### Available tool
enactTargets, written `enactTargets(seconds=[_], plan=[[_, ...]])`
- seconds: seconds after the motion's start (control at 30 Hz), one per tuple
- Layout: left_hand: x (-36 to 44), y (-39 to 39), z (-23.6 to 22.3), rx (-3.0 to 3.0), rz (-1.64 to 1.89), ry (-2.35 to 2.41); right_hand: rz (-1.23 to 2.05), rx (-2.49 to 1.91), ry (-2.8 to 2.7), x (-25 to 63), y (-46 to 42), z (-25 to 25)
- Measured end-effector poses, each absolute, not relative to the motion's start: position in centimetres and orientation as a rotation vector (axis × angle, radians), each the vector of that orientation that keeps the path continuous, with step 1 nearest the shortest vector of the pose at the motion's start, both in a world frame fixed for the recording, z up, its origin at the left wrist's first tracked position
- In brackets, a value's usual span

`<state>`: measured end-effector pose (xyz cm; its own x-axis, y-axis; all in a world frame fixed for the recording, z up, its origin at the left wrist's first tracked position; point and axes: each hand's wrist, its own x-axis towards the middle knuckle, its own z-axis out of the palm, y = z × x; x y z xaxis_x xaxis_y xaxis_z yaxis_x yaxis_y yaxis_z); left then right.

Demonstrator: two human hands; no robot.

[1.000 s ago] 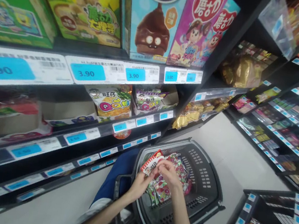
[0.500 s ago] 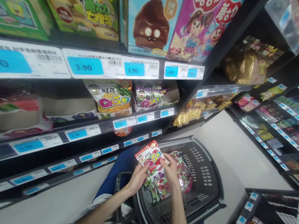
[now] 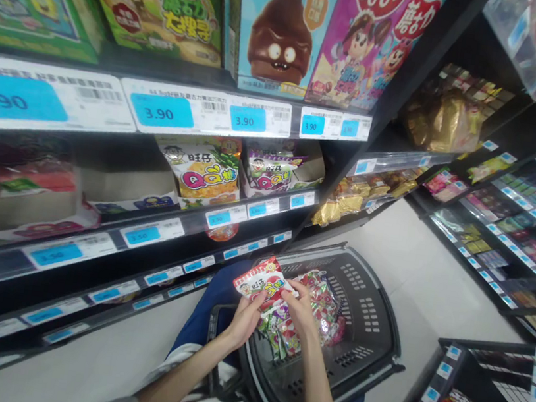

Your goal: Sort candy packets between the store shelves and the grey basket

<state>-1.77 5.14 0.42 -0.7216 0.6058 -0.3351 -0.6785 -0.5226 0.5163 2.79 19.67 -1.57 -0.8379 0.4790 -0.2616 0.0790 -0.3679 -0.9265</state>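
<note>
A person in a store aisle, just across from me, grips a red-and-white packet (image 3: 260, 278) in both hands over a dark plastic shopping basket (image 3: 376, 286). The left hand (image 3: 245, 323) has its fingers clamped on the packet's near edge, thumb laid across the front; the right hand (image 3: 300, 309) has its fingers closed on the opposite end. Glossy, multicolored packets (image 3: 324, 300) lie piled in the basket below, beside blue trousers (image 3: 206, 305). On the shelf ahead, a yellow-orange QQ packet (image 3: 209, 178) stands next to a purple-and-white one (image 3: 271, 176), beneath price labels (image 3: 161, 111) reading 3.90 and a row of boxes, one light blue (image 3: 282, 36).
</note>
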Motion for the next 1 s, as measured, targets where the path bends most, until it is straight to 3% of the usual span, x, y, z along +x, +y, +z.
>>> enactTargets(seconds=[0.57, 0.7, 0.87, 1.0], plan=[[-3.1, 2.4, 1.3, -0.331, 2.368, 0.882, 2.345, -0.614, -1.767, 1.8, 18.0, -1.1], [-5.7, -2.4, 2.5, -0.410, 2.481, 1.052, 1.926, -0.429, -2.333, 1.1, 17.4, -3.6], [-8.3, -11.8, 6.1, -0.333, 2.621, 1.365, 1.539, -0.332, -2.408, 0.1, 16.1, -6.7], [-8.8, -19.0, 9.8, -0.374, 2.767, 1.655, 1.443, -0.285, -2.402, 0.1, 15.5, -7.2]])
